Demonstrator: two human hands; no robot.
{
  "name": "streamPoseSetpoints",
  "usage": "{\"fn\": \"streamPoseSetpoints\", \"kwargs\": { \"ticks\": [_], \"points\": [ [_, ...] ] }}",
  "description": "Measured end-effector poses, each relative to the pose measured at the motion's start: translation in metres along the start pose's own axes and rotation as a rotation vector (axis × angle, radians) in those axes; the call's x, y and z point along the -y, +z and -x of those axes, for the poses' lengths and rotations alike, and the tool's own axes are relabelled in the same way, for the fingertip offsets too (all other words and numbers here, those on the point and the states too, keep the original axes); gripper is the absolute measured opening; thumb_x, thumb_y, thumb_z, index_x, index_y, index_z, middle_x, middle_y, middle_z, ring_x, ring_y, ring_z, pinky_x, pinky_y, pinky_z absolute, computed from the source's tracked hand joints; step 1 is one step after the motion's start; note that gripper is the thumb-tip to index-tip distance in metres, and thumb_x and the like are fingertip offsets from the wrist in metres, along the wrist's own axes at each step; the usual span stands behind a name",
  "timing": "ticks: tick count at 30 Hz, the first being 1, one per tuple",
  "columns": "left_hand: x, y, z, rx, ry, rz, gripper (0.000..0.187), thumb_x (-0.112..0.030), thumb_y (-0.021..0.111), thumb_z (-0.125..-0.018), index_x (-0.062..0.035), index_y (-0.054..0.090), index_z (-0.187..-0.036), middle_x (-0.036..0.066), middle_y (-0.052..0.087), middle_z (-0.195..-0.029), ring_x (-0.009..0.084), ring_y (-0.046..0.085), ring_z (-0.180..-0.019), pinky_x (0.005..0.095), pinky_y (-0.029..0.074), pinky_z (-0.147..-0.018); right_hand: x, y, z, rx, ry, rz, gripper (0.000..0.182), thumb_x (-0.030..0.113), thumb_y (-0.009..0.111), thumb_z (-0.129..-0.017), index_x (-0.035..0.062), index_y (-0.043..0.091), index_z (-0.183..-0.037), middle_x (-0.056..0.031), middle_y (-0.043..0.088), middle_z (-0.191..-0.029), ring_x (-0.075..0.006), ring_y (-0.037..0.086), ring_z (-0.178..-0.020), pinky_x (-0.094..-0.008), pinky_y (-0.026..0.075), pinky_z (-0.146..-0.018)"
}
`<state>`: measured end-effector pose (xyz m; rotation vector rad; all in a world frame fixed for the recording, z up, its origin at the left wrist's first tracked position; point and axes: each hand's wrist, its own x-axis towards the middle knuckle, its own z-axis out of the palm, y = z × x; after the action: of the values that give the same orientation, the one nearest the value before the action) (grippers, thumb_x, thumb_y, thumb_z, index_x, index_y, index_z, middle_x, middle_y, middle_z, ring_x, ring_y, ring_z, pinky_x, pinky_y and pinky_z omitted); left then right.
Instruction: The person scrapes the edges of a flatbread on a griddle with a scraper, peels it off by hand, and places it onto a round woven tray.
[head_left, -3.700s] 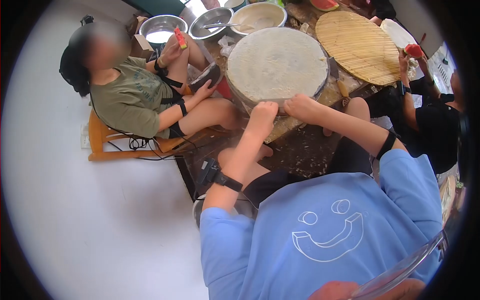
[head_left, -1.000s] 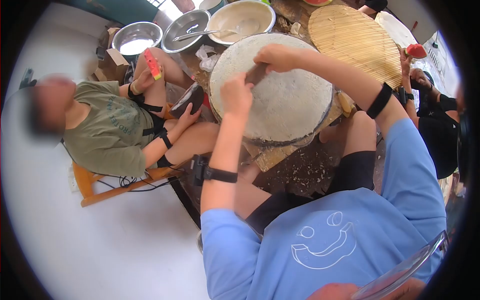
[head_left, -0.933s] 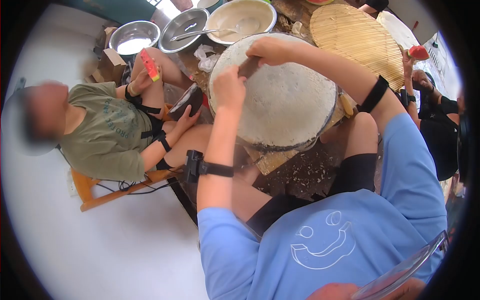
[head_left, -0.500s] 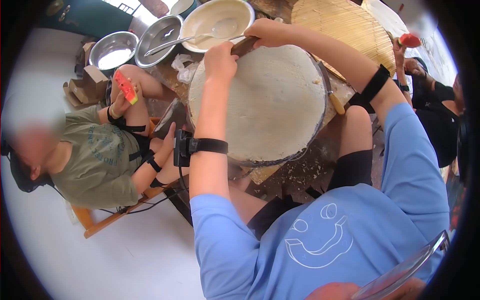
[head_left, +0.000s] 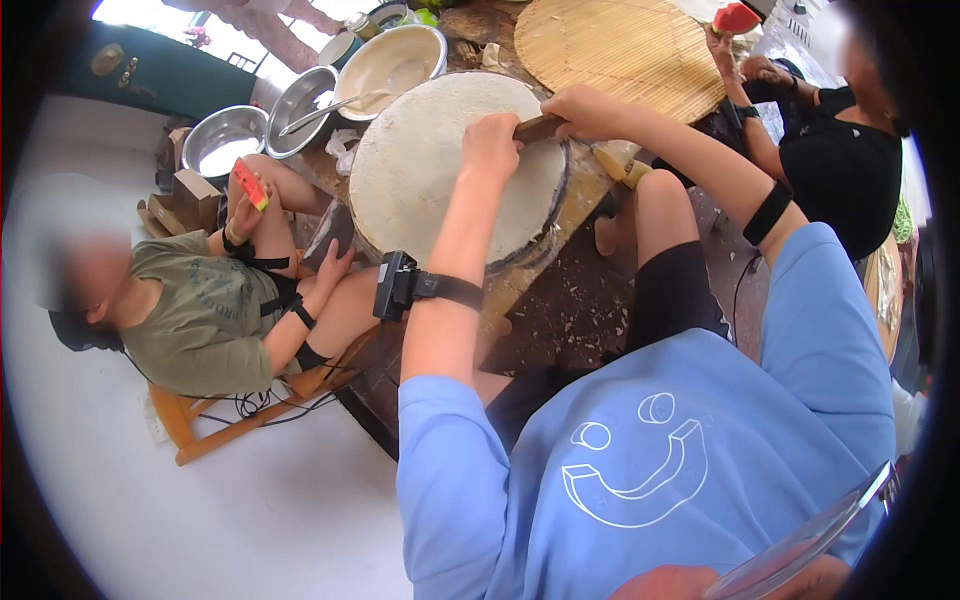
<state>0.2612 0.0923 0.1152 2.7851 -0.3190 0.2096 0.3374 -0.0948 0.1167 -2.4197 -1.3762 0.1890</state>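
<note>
A large round griddle coated with a thin pale layer of batter lies in front of me. Both of my hands grip a flat brown wooden scraper over the right part of this surface. My left hand is closed around its left end, and my right hand pinches the other end near the griddle's right rim. The fingers cover both ends of the scraper. Just right of the rim lies a tool with a yellowish wooden handle.
Beyond the griddle stand a bowl of pale batter with a metal ladle and two steel bowls. A round woven mat lies at the back. A person at left holds watermelon; another person sits at right.
Both hands have brought the scraper from the griddle's far edge round to its right part, nearer to me. The view has shifted, so the griddle appears farther up and left.
</note>
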Motion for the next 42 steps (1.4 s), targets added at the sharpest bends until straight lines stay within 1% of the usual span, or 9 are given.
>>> {"fn": "streamPoseSetpoints", "kwargs": {
  "ticks": [5, 14, 16, 18, 19, 20, 25, 32, 42],
  "points": [
    [-0.016, -0.004, 0.042, 0.016, 0.101, -0.013, 0.01, -0.004, 0.066, -0.066, -0.006, 0.064, -0.076, 0.015, 0.063, -0.078, 0.0338, 0.061, -0.081, 0.0418, 0.047, -0.073, 0.045, 0.016, 0.041, -0.006, 0.021, 0.045, 0.019, 0.011, 0.069, -0.07, 0.0002, 0.058, -0.083, -0.0186, 0.06, -0.076, -0.0369, 0.059, -0.079, -0.0437, 0.045, -0.07],
    [-0.014, -0.036, 0.144, 0.08, 0.118, 0.074, 0.022, 0.005, 0.052, -0.065, -0.0018, 0.064, -0.082, 0.019, 0.062, -0.082, 0.037, 0.058, -0.084, 0.0422, 0.046, -0.075, 0.133, 0.065, 0.06, 0.062, -0.056, 0.051, 0.015, 0.013, 0.066, -0.07, 0.0009, 0.061, -0.077, -0.0166, 0.062, -0.071, -0.0336, 0.063, -0.071, -0.0408, 0.049, -0.063],
    [-0.012, -0.041, 0.174, 0.347, -0.066, -0.033, 0.025, 0.004, 0.053, -0.063, -0.0029, 0.065, -0.084, 0.019, 0.063, -0.082, 0.037, 0.058, -0.083, 0.0421, 0.046, -0.074, 0.153, 0.096, 0.059, 0.156, -0.052, -0.017, 0.018, 0.017, 0.068, -0.071, 0.0018, 0.063, -0.078, -0.0165, 0.063, -0.071, -0.0335, 0.063, -0.072, -0.0417, 0.049, -0.065],
    [-0.003, -0.034, 0.222, 0.261, 0.188, -0.072, 0.013, -0.005, 0.056, -0.07, -0.0063, 0.065, -0.079, 0.015, 0.062, -0.074, 0.0341, 0.059, -0.078, 0.0419, 0.047, -0.069, 0.2, 0.103, 0.071, 0.254, -0.168, 0.007, 0.015, 0.019, 0.067, -0.07, 0.0036, 0.064, -0.07, -0.0171, 0.062, -0.066, -0.0332, 0.063, -0.068, -0.0413, 0.049, -0.063],
    [-0.004, -0.044, 0.236, 0.158, 0.124, -0.01, 0.013, -0.005, 0.056, -0.07, -0.0066, 0.064, -0.08, 0.014, 0.062, -0.074, 0.0332, 0.059, -0.077, 0.0418, 0.047, -0.069, 0.204, 0.112, 0.073, 0.14, -0.298, 0.008, 0.014, 0.018, 0.066, -0.071, 0.0042, 0.063, -0.071, -0.0163, 0.061, -0.063, -0.0328, 0.063, -0.065, -0.041, 0.049, -0.062],
    [-0.007, -0.047, 0.246, 0.081, 0.066, 0.072, 0.013, -0.005, 0.057, -0.07, -0.0068, 0.064, -0.08, 0.013, 0.062, -0.074, 0.0324, 0.059, -0.076, 0.0417, 0.047, -0.068, 0.203, 0.096, 0.076, 0.161, -0.251, 0.02, 0.016, 0.019, 0.066, -0.071, 0.0042, 0.06, -0.073, -0.0148, 0.061, -0.064, -0.0312, 0.063, -0.066, -0.0406, 0.049, -0.061],
    [-0.038, -0.07, 0.188, -0.046, -0.106, 0.008, 0.01, -0.008, 0.063, -0.073, -0.004, 0.06, -0.082, 0.016, 0.062, -0.078, 0.0339, 0.059, -0.076, 0.0443, 0.045, -0.065, 0.15, 0.021, 0.037, 0.08, -0.196, 0.114, 0.015, 0.019, 0.066, -0.073, 0.0068, 0.059, -0.079, -0.0118, 0.061, -0.074, -0.0302, 0.061, -0.076, -0.0407, 0.048, -0.065],
    [0.014, -0.034, 0.114, -0.06, -0.205, -0.005, 0.018, -0.009, 0.069, -0.069, -0.0021, 0.059, -0.082, 0.021, 0.06, -0.076, 0.0391, 0.059, -0.076, 0.0457, 0.045, -0.067, 0.096, 0.03, -0.027, 0.078, -0.121, 0.032, 0.025, 0.01, 0.071, -0.064, 0.0048, 0.058, -0.084, -0.0128, 0.06, -0.075, -0.0337, 0.059, -0.08, -0.0431, 0.046, -0.068],
    [0.1, -0.055, 0.067, -0.159, -0.342, -0.134, 0.018, -0.009, 0.071, -0.067, -0.0013, 0.058, -0.077, 0.022, 0.06, -0.072, 0.0394, 0.06, -0.076, 0.0455, 0.045, -0.067, 0.071, 0.034, -0.16, 0.003, -0.292, 0.008, 0.028, 0.008, 0.072, -0.062, 0.0029, 0.057, -0.085, -0.0157, 0.061, -0.079, -0.0352, 0.059, -0.081, -0.0447, 0.045, -0.07]
  ]
}}
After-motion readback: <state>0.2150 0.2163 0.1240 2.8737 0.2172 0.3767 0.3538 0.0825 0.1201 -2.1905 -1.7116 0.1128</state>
